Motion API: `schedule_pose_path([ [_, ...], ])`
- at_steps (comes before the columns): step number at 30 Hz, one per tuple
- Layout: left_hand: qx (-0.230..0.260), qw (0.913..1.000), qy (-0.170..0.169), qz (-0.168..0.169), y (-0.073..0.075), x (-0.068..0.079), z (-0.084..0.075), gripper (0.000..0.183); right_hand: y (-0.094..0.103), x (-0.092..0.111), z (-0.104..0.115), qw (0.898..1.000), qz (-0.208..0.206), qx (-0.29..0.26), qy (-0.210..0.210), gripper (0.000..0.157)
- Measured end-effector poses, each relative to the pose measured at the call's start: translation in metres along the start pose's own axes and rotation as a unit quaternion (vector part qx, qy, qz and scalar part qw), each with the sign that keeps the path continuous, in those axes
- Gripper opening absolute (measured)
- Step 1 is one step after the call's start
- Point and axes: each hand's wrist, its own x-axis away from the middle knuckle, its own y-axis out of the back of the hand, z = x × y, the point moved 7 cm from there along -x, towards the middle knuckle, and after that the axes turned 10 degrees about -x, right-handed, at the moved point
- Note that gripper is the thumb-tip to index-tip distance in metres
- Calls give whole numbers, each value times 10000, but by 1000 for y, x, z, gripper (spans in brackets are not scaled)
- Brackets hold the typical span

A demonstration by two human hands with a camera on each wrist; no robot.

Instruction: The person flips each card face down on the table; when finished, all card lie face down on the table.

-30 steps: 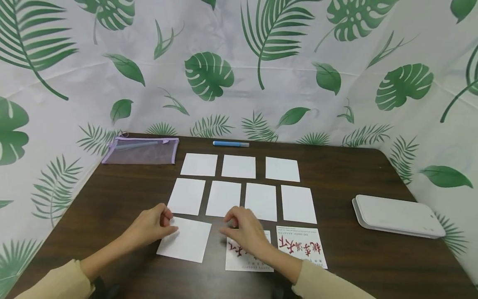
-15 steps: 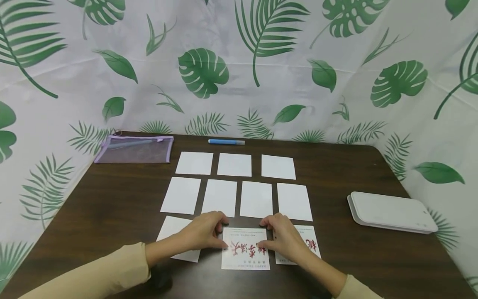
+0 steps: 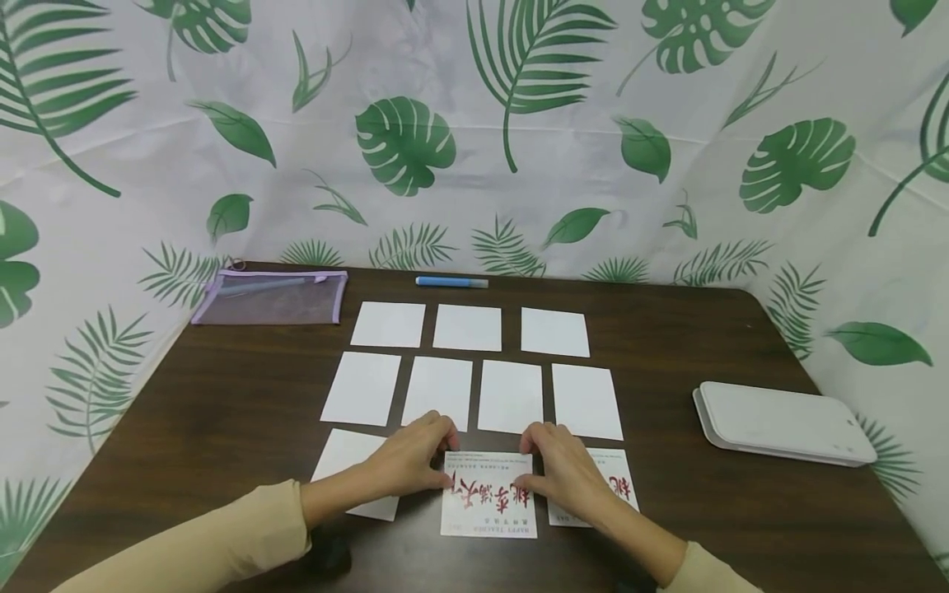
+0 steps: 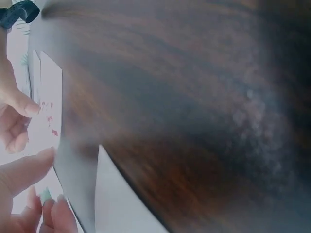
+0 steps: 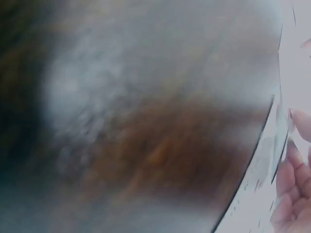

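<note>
A white card with red Chinese characters (image 3: 485,519) lies at the front middle of the dark table. My left hand (image 3: 411,457) holds its left side, thumb on the edge and forefinger by the far corner. On the opposite side my right hand (image 3: 567,473) grips it, the thumb overlapping the red print. In the left wrist view, the left thumb (image 4: 29,170) is at the card's edge. A blank white card (image 3: 344,453) lies partly hidden under the left forearm. Another red-printed card (image 3: 619,473) sits to the right, partly covered by my right hand and forearm.
Behind the hands lie two rows of blank white cards, including one in the nearer row (image 3: 362,389) and one at the back (image 3: 467,328). A blue marker (image 3: 452,282) and a purple-edged mesh pouch (image 3: 270,298) lie farther back. A white case (image 3: 786,422) rests on the right.
My left hand has left the blank card on the left and moved right to the middle printed card. My right hand has shifted to that card's right side. Little differs over the last half second.
</note>
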Motion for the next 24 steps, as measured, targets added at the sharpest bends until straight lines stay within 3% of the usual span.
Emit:
schedule_pose_path([
  [4, 850, 9963, 109, -98, 5, -1, 3, 26, 5, -2, 1, 9963, -97, -838, -141, 32],
  [6, 1611, 9864, 301, -96, 8, -2, 7, 22, 7, -4, -1, 9902, -196, -1343, -336, 28],
  [8, 2380, 9695, 579, -59, 10, -2, 13, 19, 10, -7, -3, 9826, -403, -1720, -574, 25],
  [12, 3726, 9187, 1308, -66, 12, -5, 24, 23, 20, -12, 0, 9712, -1220, -1954, -602, 30],
  [16, 4345, 8804, 1866, -360, 14, -9, 30, 26, 26, -15, 31, 9708, -1769, -1484, 655, 35],
  [19, 4734, 8543, 2045, -657, 17, -14, 27, 26, 19, -15, 62, 9670, -1611, -920, 1748, 34],
  [24, 5070, 8290, 2093, -1097, 25, -18, 19, 23, 9, -15, 89, 9519, -1611, 229, 2595, 41],
])
